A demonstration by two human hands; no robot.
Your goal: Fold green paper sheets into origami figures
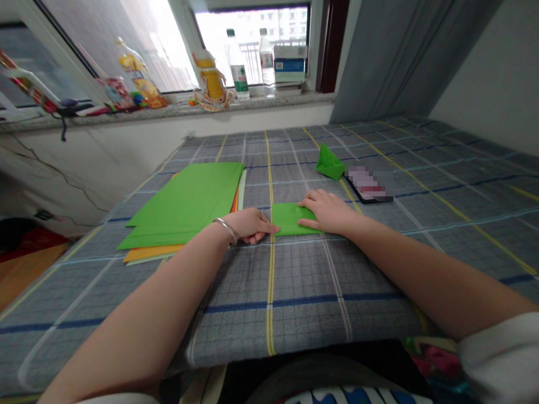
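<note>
A small folded piece of green paper [288, 217] lies flat on the checked cloth in front of me. My left hand [251, 225], with a silver bangle at the wrist, is closed, and its thumb and index finger pinch the paper's near left corner. Across the paper's right part rests my right hand [326, 212], open, its fingers spread and pressing down. Beyond it stands a folded green paper shape [329, 163] with a pointed top. To the left is a stack of green paper sheets [189, 196], with orange and pale sheets showing beneath.
A phone [368, 185] lies right of the pointed paper shape. The grey checked cloth [236, 314] covers the whole surface. On the windowsill [181, 109] are an orange drink bottle [138, 73], a yellow cup [210, 78], two clear bottles and a blue-white box [289, 64].
</note>
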